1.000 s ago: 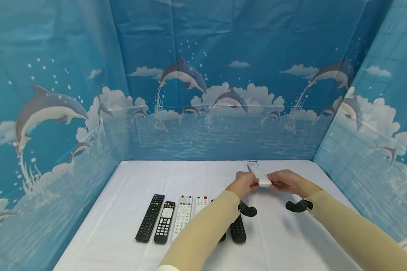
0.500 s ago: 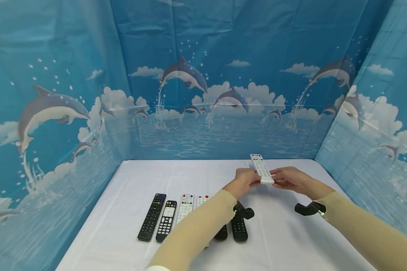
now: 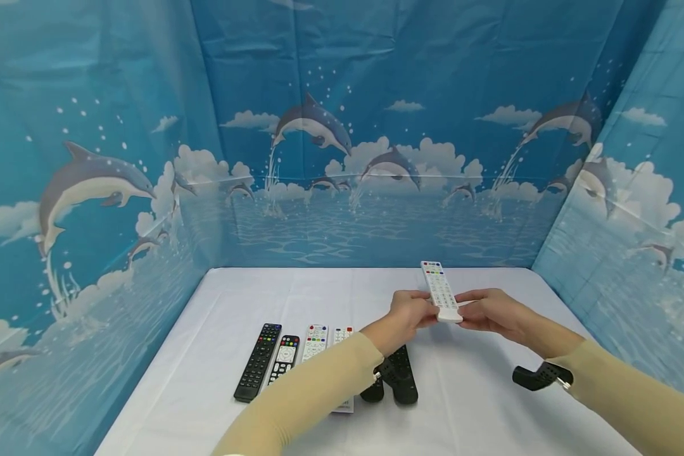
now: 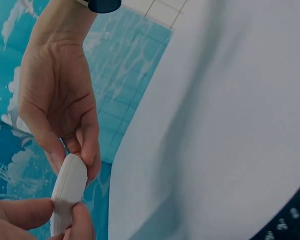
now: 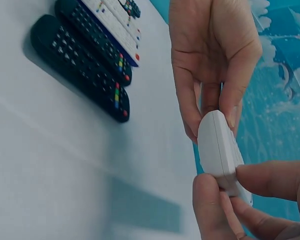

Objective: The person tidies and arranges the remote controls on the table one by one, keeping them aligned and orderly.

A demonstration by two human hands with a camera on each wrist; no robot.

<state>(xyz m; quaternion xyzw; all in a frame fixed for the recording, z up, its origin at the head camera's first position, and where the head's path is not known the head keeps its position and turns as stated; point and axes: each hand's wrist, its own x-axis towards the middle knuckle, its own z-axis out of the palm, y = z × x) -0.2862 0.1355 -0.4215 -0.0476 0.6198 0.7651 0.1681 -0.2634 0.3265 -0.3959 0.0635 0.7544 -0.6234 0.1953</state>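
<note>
A white remote control [image 3: 440,288] is held up over the back right of the table, its button side toward the head camera and its far end raised. My left hand [image 3: 407,313] pinches its near end from the left, thumb along the edge. From the right, my right hand [image 3: 498,313] pinches the same end between thumb and fingers. Both wrist views show the plain rounded end of the white remote [image 4: 69,187] between the fingertips of the two hands. Its underside is hidden in the head view.
Left of my hands several remotes lie in a row on the white tablecloth [image 3: 462,405], among them a long black remote [image 3: 258,362], a white remote [image 3: 316,341] and a black remote [image 3: 406,383]. My left forearm covers part of the row. Dolphin-print curtains [image 3: 342,221] enclose the table.
The white remote has been lifted and its far end tilted up; in the last half second its near end dropped slightly toward me. Both hands keep their pinch, and the forearms have swung outward.
</note>
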